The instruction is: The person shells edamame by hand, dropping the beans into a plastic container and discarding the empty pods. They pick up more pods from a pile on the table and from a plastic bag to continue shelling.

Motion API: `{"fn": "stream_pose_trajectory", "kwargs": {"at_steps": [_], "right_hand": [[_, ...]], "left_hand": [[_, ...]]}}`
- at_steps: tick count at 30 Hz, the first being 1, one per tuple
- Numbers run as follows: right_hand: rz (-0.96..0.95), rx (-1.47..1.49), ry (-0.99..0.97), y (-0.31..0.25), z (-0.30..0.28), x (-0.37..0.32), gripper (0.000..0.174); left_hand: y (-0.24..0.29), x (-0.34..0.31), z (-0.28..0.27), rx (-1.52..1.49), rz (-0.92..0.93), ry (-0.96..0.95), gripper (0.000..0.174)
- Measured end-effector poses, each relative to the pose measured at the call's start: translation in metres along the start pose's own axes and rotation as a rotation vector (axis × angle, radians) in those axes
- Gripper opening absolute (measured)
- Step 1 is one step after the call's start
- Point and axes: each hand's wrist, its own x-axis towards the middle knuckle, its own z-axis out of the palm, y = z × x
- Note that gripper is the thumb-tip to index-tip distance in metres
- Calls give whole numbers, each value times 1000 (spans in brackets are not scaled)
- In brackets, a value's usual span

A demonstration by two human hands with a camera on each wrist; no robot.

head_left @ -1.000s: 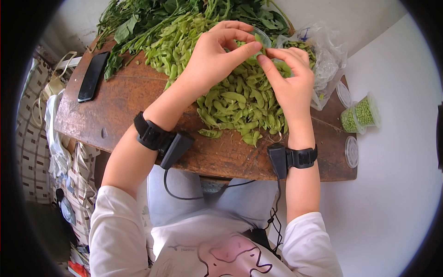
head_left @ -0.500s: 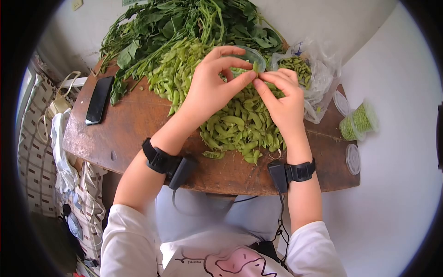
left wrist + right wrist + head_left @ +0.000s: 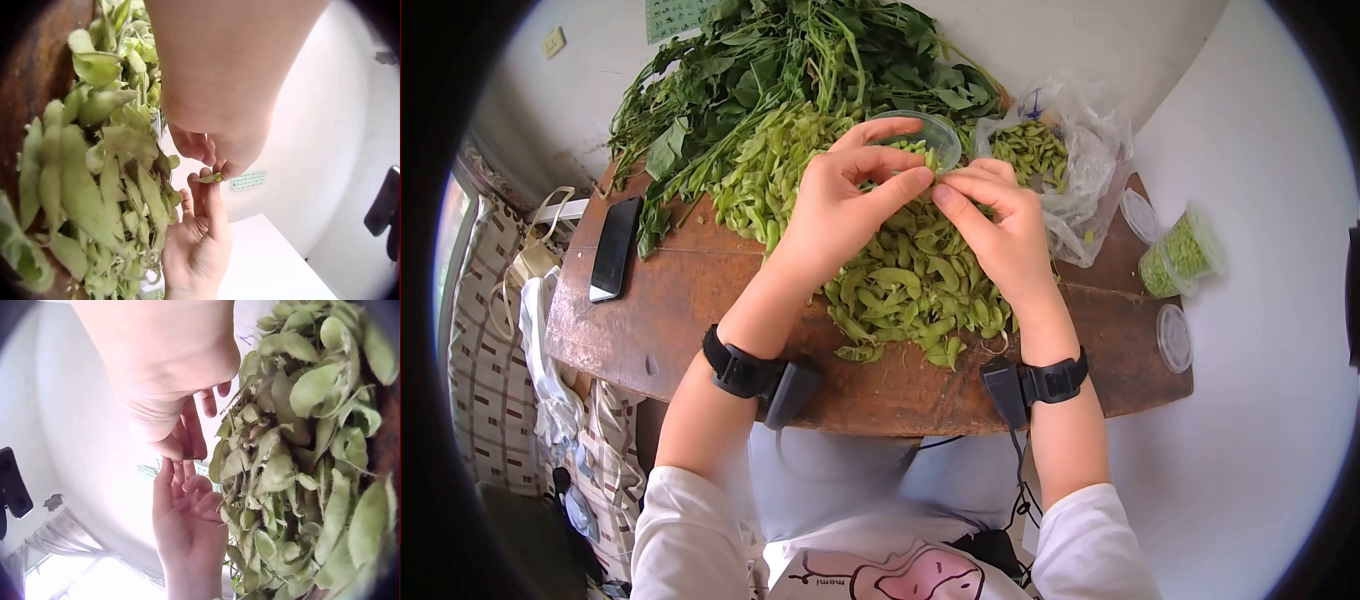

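Note:
Both hands meet fingertip to fingertip above a heap of green soybean pods (image 3: 900, 285). My left hand (image 3: 832, 205) pinches a small green pod (image 3: 211, 179) between thumb and fingers, its other fingers raised and bent. From the other side my right hand (image 3: 1007, 232) pinches the same pod, thumb against forefinger. The left wrist view shows the pod bridging the two sets of fingertips; in the right wrist view the fingers mostly hide it. Just behind the hands is a clear round bowl (image 3: 950, 145), with green beans in it, partly covered by the left hand.
Leafy bean stalks (image 3: 730, 75) lie along the back of the wooden table (image 3: 670, 320). A clear plastic bag (image 3: 1090, 160) holds more pods (image 3: 1032, 150). At right are tubs of shelled beans (image 3: 1185, 250) and round lids (image 3: 1173, 338). A black phone (image 3: 616, 250) lies at left.
The head view has tilted up, so the table sits lower in the picture. Both hands stay together on the pod and have shifted slightly left, showing more of the bowl.

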Motion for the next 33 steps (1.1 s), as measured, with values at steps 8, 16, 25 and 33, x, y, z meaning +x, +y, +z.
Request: {"fn": "stream_pose_trajectory", "kwargs": {"at_steps": [8, 16, 25, 33], "right_hand": [[48, 60, -35, -2, -1, 0, 16], [126, 22, 90, -8, -2, 1, 24], [162, 122, 51, -1, -3, 2, 18], [-116, -136, 143, 1, 0, 3, 18]], "left_hand": [[0, -1, 0, -228, -157, 4, 24], [-3, 0, 4, 197, 67, 37, 23], [-2, -1, 2, 117, -8, -21, 19], [0, -2, 4, -58, -151, -37, 23]]}}
